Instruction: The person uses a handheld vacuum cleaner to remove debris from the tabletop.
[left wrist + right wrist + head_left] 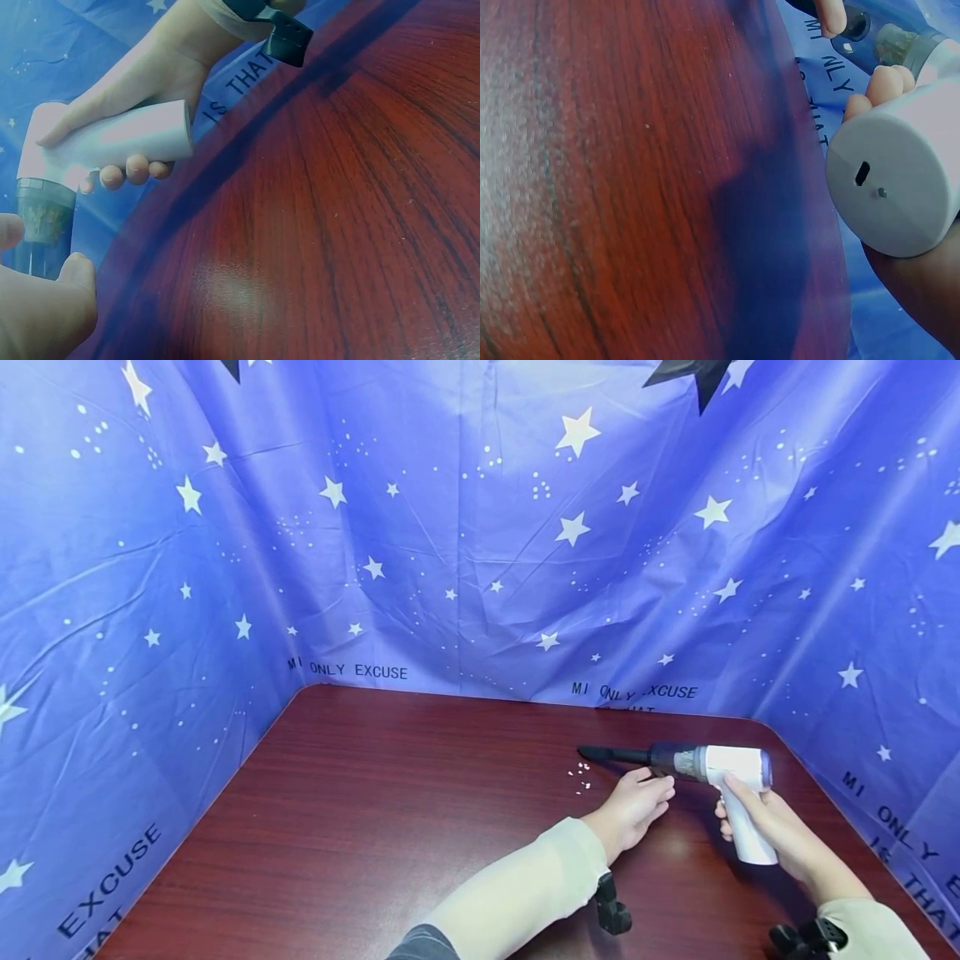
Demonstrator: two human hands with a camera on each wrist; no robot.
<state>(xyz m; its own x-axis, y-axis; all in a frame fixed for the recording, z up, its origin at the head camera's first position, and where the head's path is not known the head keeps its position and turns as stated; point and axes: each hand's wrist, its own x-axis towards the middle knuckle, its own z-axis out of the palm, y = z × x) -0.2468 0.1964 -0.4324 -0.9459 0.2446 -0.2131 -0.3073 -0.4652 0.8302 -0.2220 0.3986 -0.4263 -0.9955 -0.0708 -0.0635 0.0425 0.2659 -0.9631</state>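
A white handheld vacuum cleaner point(738, 764) with a see-through dark dust cup point(675, 760) and a long black nozzle point(615, 754) points left over the table. My right hand point(765, 818) grips its handle, the fingers wrapped round it in the left wrist view. My left hand point(633, 806) is at the front of the dust cup, where the nozzle joins. There the left thumb and a finger hold either side of the cup point(49, 255). Small white bits point(581, 777) lie scattered on the table just below the nozzle tip.
The dark red wood-grain table point(375, 802) has a blue star-print curtain point(450, 527) behind it and along both sides. The curtain hangs close by the right hand. Black camera mounts point(613, 906) are strapped to both wrists.
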